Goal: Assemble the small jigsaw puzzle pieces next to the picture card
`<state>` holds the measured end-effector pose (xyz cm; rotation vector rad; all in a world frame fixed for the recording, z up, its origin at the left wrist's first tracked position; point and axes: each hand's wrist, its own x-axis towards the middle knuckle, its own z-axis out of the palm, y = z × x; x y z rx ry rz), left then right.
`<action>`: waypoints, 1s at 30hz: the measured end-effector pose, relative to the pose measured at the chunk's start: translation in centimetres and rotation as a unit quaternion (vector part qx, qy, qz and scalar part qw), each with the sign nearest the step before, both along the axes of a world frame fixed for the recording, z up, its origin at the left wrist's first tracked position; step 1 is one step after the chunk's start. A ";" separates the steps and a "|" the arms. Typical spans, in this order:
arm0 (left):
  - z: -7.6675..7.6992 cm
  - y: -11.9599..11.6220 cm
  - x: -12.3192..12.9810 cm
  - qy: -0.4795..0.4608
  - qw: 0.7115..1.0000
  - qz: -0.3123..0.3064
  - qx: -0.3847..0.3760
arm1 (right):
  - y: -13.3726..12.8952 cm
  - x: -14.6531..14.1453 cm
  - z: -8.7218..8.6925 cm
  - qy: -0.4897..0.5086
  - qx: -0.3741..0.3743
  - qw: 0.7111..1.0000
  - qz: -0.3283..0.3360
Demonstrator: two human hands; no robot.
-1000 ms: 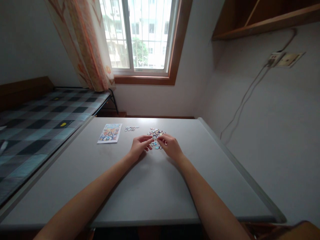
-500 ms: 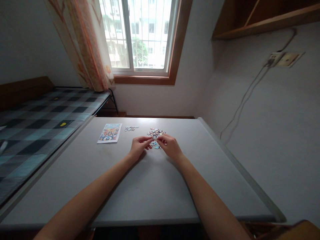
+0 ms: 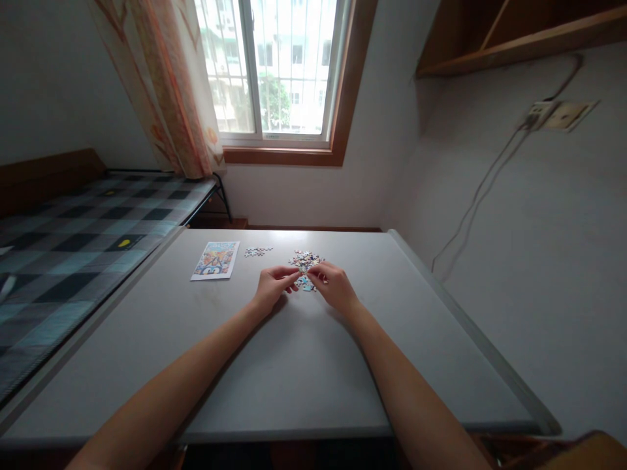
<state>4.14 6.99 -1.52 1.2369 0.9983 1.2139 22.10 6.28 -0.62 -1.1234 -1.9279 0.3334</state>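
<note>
Over the near part of a heap of small jigsaw puzzle pieces (image 3: 307, 258), my two hands meet almost fingertip to fingertip. My left hand (image 3: 275, 285) is closed in a pinch of thumb and forefinger, its other fingers loosely curled. Facing it, my right hand (image 3: 336, 284) pinches in the same way. A tiny jigsaw piece seems to sit at the fingertips, mostly covered by them. Light blue pieces (image 3: 307, 285) lie on the table between and below the hands. Left of the heap, a small group of joined-looking pieces (image 3: 257, 251) lies flat.
A colourful printed picture sheet (image 3: 215, 260) lies on the left of the grey-white table (image 3: 294, 365). Beyond the table's left edge is a bed with a checked cover (image 3: 122, 215). A wall with a hanging cable (image 3: 473, 199) borders the right side.
</note>
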 end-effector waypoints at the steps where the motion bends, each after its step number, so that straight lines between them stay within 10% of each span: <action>1: 0.0 0.0 0.0 0.002 1.000 0.002 0.001 | 0.0 0.0 0.0 0.000 0.000 1.000 -0.001; 30: -0.7 0.2 0.0 0.073 0.987 0.070 0.124 | -0.3 -0.2 0.3 0.002 0.000 1.000 0.014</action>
